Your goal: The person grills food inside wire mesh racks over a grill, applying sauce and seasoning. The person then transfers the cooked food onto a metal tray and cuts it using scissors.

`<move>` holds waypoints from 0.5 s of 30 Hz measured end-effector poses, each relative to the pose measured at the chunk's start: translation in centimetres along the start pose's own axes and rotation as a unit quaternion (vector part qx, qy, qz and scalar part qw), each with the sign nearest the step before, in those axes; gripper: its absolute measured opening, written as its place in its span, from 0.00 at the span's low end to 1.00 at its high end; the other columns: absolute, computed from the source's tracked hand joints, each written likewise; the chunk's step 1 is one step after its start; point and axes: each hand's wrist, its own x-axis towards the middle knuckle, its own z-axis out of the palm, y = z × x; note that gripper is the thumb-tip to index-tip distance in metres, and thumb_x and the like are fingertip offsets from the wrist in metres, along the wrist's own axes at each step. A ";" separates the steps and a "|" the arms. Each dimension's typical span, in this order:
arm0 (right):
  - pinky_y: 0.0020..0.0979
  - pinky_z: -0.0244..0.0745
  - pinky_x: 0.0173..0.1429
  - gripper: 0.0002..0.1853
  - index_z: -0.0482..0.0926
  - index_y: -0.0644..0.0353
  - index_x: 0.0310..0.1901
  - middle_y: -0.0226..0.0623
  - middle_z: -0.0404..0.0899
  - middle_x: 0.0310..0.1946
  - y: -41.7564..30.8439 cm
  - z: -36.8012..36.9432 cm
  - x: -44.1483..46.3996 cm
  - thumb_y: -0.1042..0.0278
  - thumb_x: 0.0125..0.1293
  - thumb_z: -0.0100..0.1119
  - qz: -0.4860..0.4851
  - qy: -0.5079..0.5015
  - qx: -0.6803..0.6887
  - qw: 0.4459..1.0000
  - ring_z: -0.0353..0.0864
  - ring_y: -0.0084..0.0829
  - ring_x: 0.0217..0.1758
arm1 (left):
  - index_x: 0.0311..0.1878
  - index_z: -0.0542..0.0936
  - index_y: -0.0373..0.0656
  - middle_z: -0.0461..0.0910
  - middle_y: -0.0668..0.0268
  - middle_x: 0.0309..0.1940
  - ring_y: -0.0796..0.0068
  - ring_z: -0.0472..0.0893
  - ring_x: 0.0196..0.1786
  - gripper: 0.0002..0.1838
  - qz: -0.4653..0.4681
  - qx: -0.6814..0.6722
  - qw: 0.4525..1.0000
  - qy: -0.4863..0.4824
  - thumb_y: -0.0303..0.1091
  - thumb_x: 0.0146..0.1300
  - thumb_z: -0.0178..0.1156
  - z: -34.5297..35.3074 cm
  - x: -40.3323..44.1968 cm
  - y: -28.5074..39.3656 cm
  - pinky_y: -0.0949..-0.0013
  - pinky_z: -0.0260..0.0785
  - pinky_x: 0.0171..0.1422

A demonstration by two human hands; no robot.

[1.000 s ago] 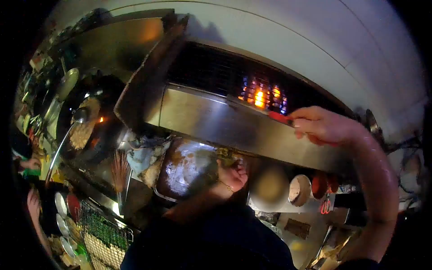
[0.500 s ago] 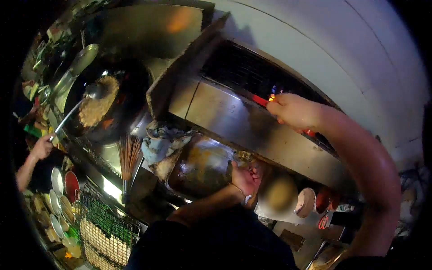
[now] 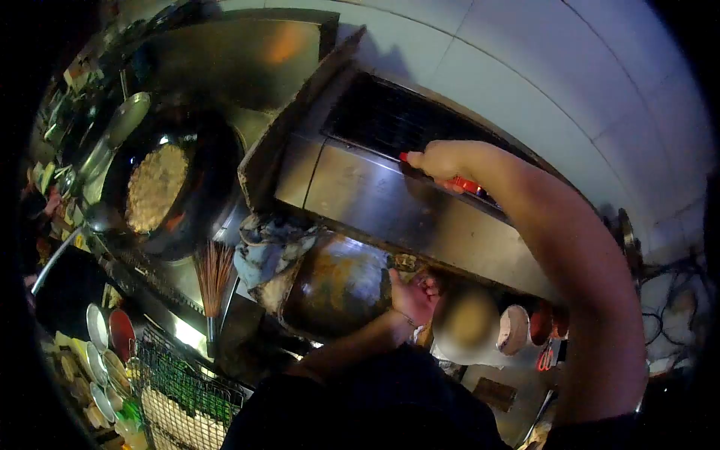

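Note:
My right hand [image 3: 450, 163] is closed round a red-handled tool [image 3: 466, 184] over the front edge of the dark grill [image 3: 375, 112]. The rest of the tool is hard to make out. Below the steel ledge [image 3: 375, 187], my left hand [image 3: 415, 298] is held palm up with its fingers curled, beside the right edge of a stained metal tray [image 3: 337, 281]. Whether anything lies in those curled fingers is too small to tell. A crumpled blue and grey cloth [image 3: 266, 255] rests at the tray's left corner.
A wok [image 3: 206, 157] with a pale brown round of food [image 3: 157, 187] stands at the left. Near it are a bamboo whisk [image 3: 213, 281], a wire basket [image 3: 187, 405] of food and several small bowls [image 3: 96, 326]. More bowls [image 3: 514, 330] and red scissors [image 3: 545, 358] lie at the right.
My right hand has moved left along the grill with the red-handled tool. Flames seen earlier no longer show. The ladle has left the wok towards the left edge. The view has shifted.

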 end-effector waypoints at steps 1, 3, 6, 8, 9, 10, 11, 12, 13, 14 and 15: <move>0.34 0.63 0.19 0.30 0.70 0.65 0.23 0.36 0.67 0.15 0.1 0.1 -0.2 0.44 0.71 0.41 0.007 0.007 0.030 1.000 0.66 0.30 0.13 | 0.40 0.72 0.51 0.69 0.70 0.25 0.76 0.64 0.26 0.41 -0.002 -0.004 1.000 -0.003 0.83 0.52 0.35 -0.1 0.1 0.0 0.74 0.58 0.32; 0.34 0.63 0.19 0.30 0.71 0.65 0.23 0.37 0.67 0.15 0.3 0.4 -0.5 0.42 0.70 0.42 0.021 0.020 0.090 0.996 0.66 0.30 0.14 | 0.39 0.71 0.51 0.69 0.71 0.25 0.76 0.64 0.26 0.41 -0.007 -0.005 1.000 -0.006 0.83 0.52 0.35 -0.1 -0.1 0.2 0.73 0.58 0.32; 0.34 0.63 0.18 0.32 0.71 0.64 0.24 0.36 0.67 0.15 1.4 0.2 0.9 0.39 0.69 0.42 -0.010 -0.024 0.047 0.999 0.66 0.30 0.14 | 0.39 0.71 0.51 0.69 0.71 0.25 0.76 0.64 0.26 0.40 -0.011 -0.007 1.000 -0.015 0.82 0.53 0.36 0.1 -0.5 0.5 0.73 0.57 0.31; 0.33 0.62 0.18 0.30 0.71 0.63 0.24 0.34 0.67 0.15 1.6 0.5 1.6 0.40 0.69 0.41 -0.007 -0.017 0.014 1.000 0.65 0.29 0.13 | 0.38 0.71 0.52 0.69 0.71 0.24 0.76 0.65 0.26 0.39 -0.015 -0.016 0.999 -0.029 0.81 0.54 0.36 0.3 -0.5 0.6 0.73 0.57 0.31; 0.32 0.62 0.17 0.30 0.70 0.62 0.24 0.33 0.67 0.15 1.4 0.4 1.5 0.40 0.69 0.41 -0.005 -0.012 -0.003 1.000 0.64 0.28 0.13 | 0.37 0.71 0.52 0.68 0.71 0.24 0.76 0.64 0.26 0.39 -0.016 -0.012 1.000 -0.015 0.81 0.54 0.35 0.6 -0.5 0.6 0.73 0.57 0.30; 0.31 0.62 0.17 0.28 0.71 0.62 0.26 0.33 0.67 0.16 1.2 0.5 1.5 0.41 0.69 0.42 0.002 -0.009 0.033 0.999 0.64 0.27 0.13 | 0.36 0.71 0.52 0.68 0.70 0.24 0.76 0.64 0.26 0.39 -0.015 -0.009 1.000 0.001 0.81 0.54 0.35 0.8 -0.5 0.5 0.73 0.57 0.30; 0.30 0.62 0.17 0.27 0.71 0.61 0.28 0.32 0.67 0.16 1.0 0.7 1.4 0.42 0.69 0.42 0.010 -0.008 0.068 0.998 0.64 0.25 0.14 | 0.35 0.71 0.52 0.68 0.70 0.24 0.76 0.64 0.26 0.39 -0.016 -0.008 1.000 0.018 0.81 0.54 0.35 0.9 -0.7 0.3 0.73 0.56 0.30; 0.29 0.62 0.17 0.26 0.71 0.61 0.29 0.32 0.68 0.17 1.0 0.7 1.3 0.42 0.68 0.43 0.014 -0.007 0.090 0.996 0.64 0.24 0.14 | 0.34 0.71 0.52 0.68 0.71 0.24 0.76 0.64 0.26 0.39 -0.021 -0.008 1.000 0.012 0.81 0.53 0.35 0.6 -0.6 0.2 0.73 0.56 0.30; 0.28 0.62 0.17 0.25 0.71 0.60 0.31 0.32 0.68 0.18 1.1 0.7 1.2 0.42 0.68 0.44 0.018 -0.007 0.111 0.994 0.64 0.23 0.14 | 0.34 0.71 0.52 0.68 0.71 0.24 0.76 0.64 0.26 0.39 -0.026 -0.008 1.000 0.006 0.82 0.53 0.35 0.2 -0.4 0.2 0.73 0.56 0.30; 0.28 0.62 0.17 0.25 0.71 0.60 0.32 0.31 0.69 0.19 1.3 0.6 1.2 0.42 0.67 0.44 0.020 -0.008 0.119 0.993 0.64 0.23 0.14 | 0.34 0.71 0.52 0.68 0.71 0.24 0.76 0.64 0.26 0.39 -0.030 -0.009 0.999 0.001 0.82 0.53 0.35 -0.1 -0.3 0.2 0.73 0.56 0.30; 0.27 0.61 0.17 0.24 0.71 0.59 0.33 0.31 0.70 0.21 1.4 0.5 1.2 0.41 0.67 0.45 0.022 -0.010 0.127 0.992 0.64 0.22 0.14 | 0.34 0.71 0.52 0.68 0.71 0.24 0.76 0.64 0.26 0.38 -0.023 -0.002 1.000 0.008 0.81 0.53 0.36 0.1 -0.5 0.2 0.73 0.56 0.30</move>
